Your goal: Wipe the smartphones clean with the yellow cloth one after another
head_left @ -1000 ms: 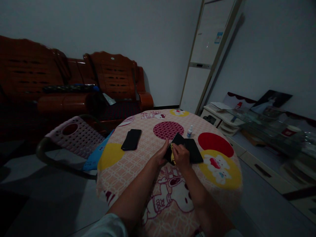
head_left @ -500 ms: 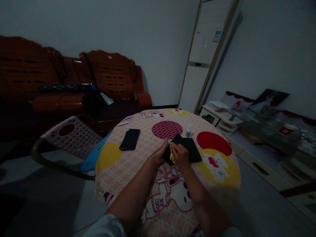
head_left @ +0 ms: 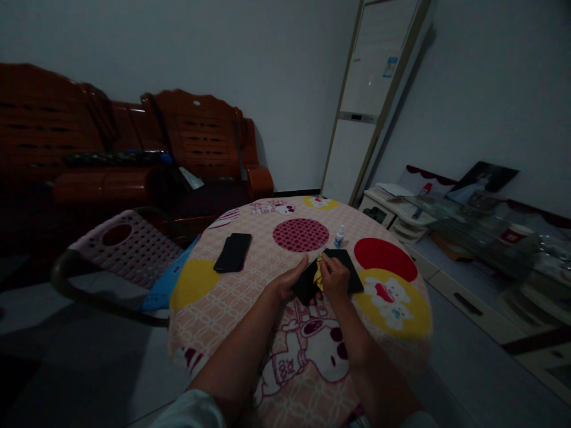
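Both forearms reach forward over the round table [head_left: 250, 309], the hands meeting near its middle, just on the near side of the small dropper bottle [head_left: 339, 235]. The left hand [head_left: 288, 284] lies palm inward with its thumb stretched toward the bottle, its fingers tucked under and around the left edge of a black phone [head_left: 307, 284], tilting it up off the cloth. The right hand [head_left: 334, 278] is curled with knuckles up, fingertips pinched on a yellow cloth [head_left: 318, 272] and pressing it against the phone's face.

Three dark phones show in all: the held one, a second [head_left: 348, 270] lying flat right behind it and partly under the right hand, nearest the bottle, and a third [head_left: 232, 251] lying alone well to the bottle's left. There is one bottle and one yellow cloth. A pink perforated chair [head_left: 125, 244] stands far left of the bottle, off the table's edge.
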`<state>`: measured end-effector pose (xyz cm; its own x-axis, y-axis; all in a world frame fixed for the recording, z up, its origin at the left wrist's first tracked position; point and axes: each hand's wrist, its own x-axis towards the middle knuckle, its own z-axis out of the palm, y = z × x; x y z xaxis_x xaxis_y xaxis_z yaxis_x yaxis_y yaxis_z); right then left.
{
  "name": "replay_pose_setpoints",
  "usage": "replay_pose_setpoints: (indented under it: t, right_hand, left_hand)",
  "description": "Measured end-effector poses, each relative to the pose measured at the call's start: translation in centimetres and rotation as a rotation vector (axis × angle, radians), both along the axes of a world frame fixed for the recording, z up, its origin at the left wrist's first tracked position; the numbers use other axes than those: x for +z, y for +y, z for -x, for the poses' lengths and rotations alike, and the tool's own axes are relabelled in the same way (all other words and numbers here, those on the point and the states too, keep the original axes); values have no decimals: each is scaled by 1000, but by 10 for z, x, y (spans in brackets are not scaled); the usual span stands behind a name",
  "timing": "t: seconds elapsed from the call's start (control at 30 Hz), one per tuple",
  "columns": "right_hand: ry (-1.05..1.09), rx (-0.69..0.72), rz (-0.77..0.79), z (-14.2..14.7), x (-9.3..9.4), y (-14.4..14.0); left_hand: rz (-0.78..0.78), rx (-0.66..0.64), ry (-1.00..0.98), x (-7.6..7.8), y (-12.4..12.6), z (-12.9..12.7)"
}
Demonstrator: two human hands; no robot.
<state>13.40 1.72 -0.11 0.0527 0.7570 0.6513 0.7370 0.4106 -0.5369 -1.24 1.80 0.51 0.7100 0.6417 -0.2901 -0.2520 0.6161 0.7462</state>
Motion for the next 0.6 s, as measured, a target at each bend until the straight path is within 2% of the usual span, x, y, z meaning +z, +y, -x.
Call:
replay_pose_setpoints:
  t: [0.1, 0.23, 0.33, 0.6]
  right_hand:
    - [-18, 33, -9, 5, 0, -2]
    - [13, -54, -13, -3, 1, 1]
    - [49, -98, 11, -12, 1, 5]
    - [62, -118, 53, -20, -2, 9]
  left_hand:
    - [-5, 25, -17, 0, 2, 2]
    - [-47, -92, 24, 0, 2, 4]
    - [-55, -119, 9, 1, 1, 5]
    - [-20, 1, -35, 0, 3, 9]
